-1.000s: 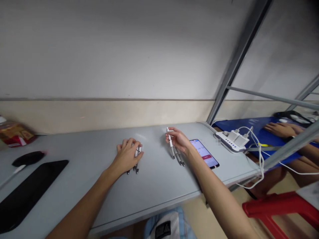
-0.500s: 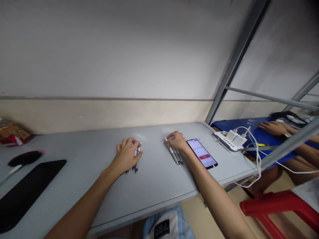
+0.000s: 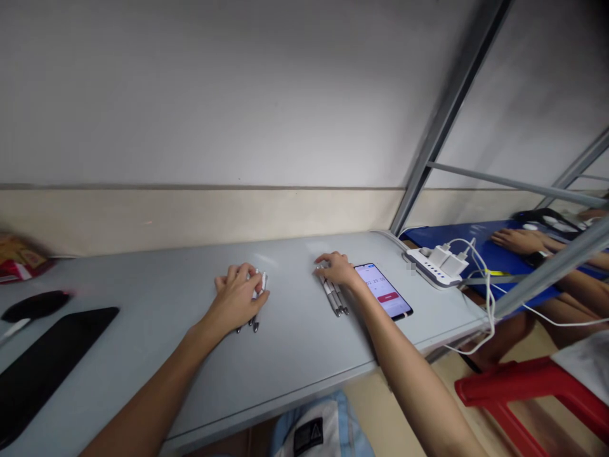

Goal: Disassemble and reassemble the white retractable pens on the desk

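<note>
My left hand (image 3: 236, 295) lies curled over a small bunch of white and silver pens (image 3: 254, 315) on the grey table (image 3: 295, 343); their tips stick out below my fingers. My right hand (image 3: 339, 269) rests palm down on a second bunch of pens (image 3: 334, 299), with its fingers closed over their upper ends. Just right of that hand a phone (image 3: 384, 291) lies face up with its screen lit.
A black pad (image 3: 45, 365) and a dark mouse (image 3: 32, 304) lie at the left, with a red packet (image 3: 16, 261) by the wall. A white power strip (image 3: 440, 265) with cables sits right. Another person's hand (image 3: 518, 240) rests on a blue table. A red stool (image 3: 523, 393) stands lower right.
My right hand, which held one pen lifted off the table, came down and laid it with the other pens. My left hand stayed on its bunch.
</note>
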Available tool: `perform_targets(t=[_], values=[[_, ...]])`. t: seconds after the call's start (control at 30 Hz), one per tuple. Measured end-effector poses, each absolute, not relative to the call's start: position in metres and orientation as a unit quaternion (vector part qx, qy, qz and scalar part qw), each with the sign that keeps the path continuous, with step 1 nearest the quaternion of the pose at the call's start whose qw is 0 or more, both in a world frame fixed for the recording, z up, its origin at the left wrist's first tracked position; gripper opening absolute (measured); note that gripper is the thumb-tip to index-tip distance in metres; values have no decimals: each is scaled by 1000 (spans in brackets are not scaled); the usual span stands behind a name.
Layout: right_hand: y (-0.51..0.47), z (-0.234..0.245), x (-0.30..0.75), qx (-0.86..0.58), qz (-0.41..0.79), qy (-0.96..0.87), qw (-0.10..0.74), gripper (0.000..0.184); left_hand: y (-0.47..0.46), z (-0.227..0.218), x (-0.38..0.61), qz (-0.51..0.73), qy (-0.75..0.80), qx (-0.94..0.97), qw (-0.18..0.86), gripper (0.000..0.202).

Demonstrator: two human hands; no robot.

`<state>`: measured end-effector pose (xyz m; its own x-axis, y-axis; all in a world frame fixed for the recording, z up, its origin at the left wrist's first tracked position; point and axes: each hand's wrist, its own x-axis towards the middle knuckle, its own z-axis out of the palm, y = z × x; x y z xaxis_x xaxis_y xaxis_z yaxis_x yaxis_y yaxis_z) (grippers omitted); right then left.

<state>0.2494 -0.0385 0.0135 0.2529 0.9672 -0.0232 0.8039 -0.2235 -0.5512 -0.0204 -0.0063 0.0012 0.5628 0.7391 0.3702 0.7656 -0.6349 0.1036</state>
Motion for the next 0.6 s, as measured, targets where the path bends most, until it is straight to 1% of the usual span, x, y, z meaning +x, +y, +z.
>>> perform_targets(t=[0.1, 0.2, 0.3, 0.37, 0.5, 0.53, 0.6], values=[[-39, 13, 248, -754, 172, -583, 248, 33, -8, 2, -20, -195, -416, -888, 24, 24], [-39, 12, 243, -738, 134, -597, 287, 29, -11, 2, -18, -188, -404, -895, 11, 25], [-41, 11, 233, -677, 99, -661, 309, 30, -14, 1, -16, -179, -397, -900, 4, 25], [-44, 11, 223, -613, 88, -726, 301, 36, -15, 1, -13, -180, -391, -903, 0, 24], [-49, 12, 208, -515, 57, -805, 288, 54, -19, 1, -9, -202, -381, -902, -13, 24], [-49, 13, 206, -498, 54, -816, 287, 53, -19, 2, -7, -208, -378, -902, -19, 24], [-50, 13, 204, -470, 66, -832, 288, 39, -21, 4, -6, -216, -373, -902, -34, 25]])
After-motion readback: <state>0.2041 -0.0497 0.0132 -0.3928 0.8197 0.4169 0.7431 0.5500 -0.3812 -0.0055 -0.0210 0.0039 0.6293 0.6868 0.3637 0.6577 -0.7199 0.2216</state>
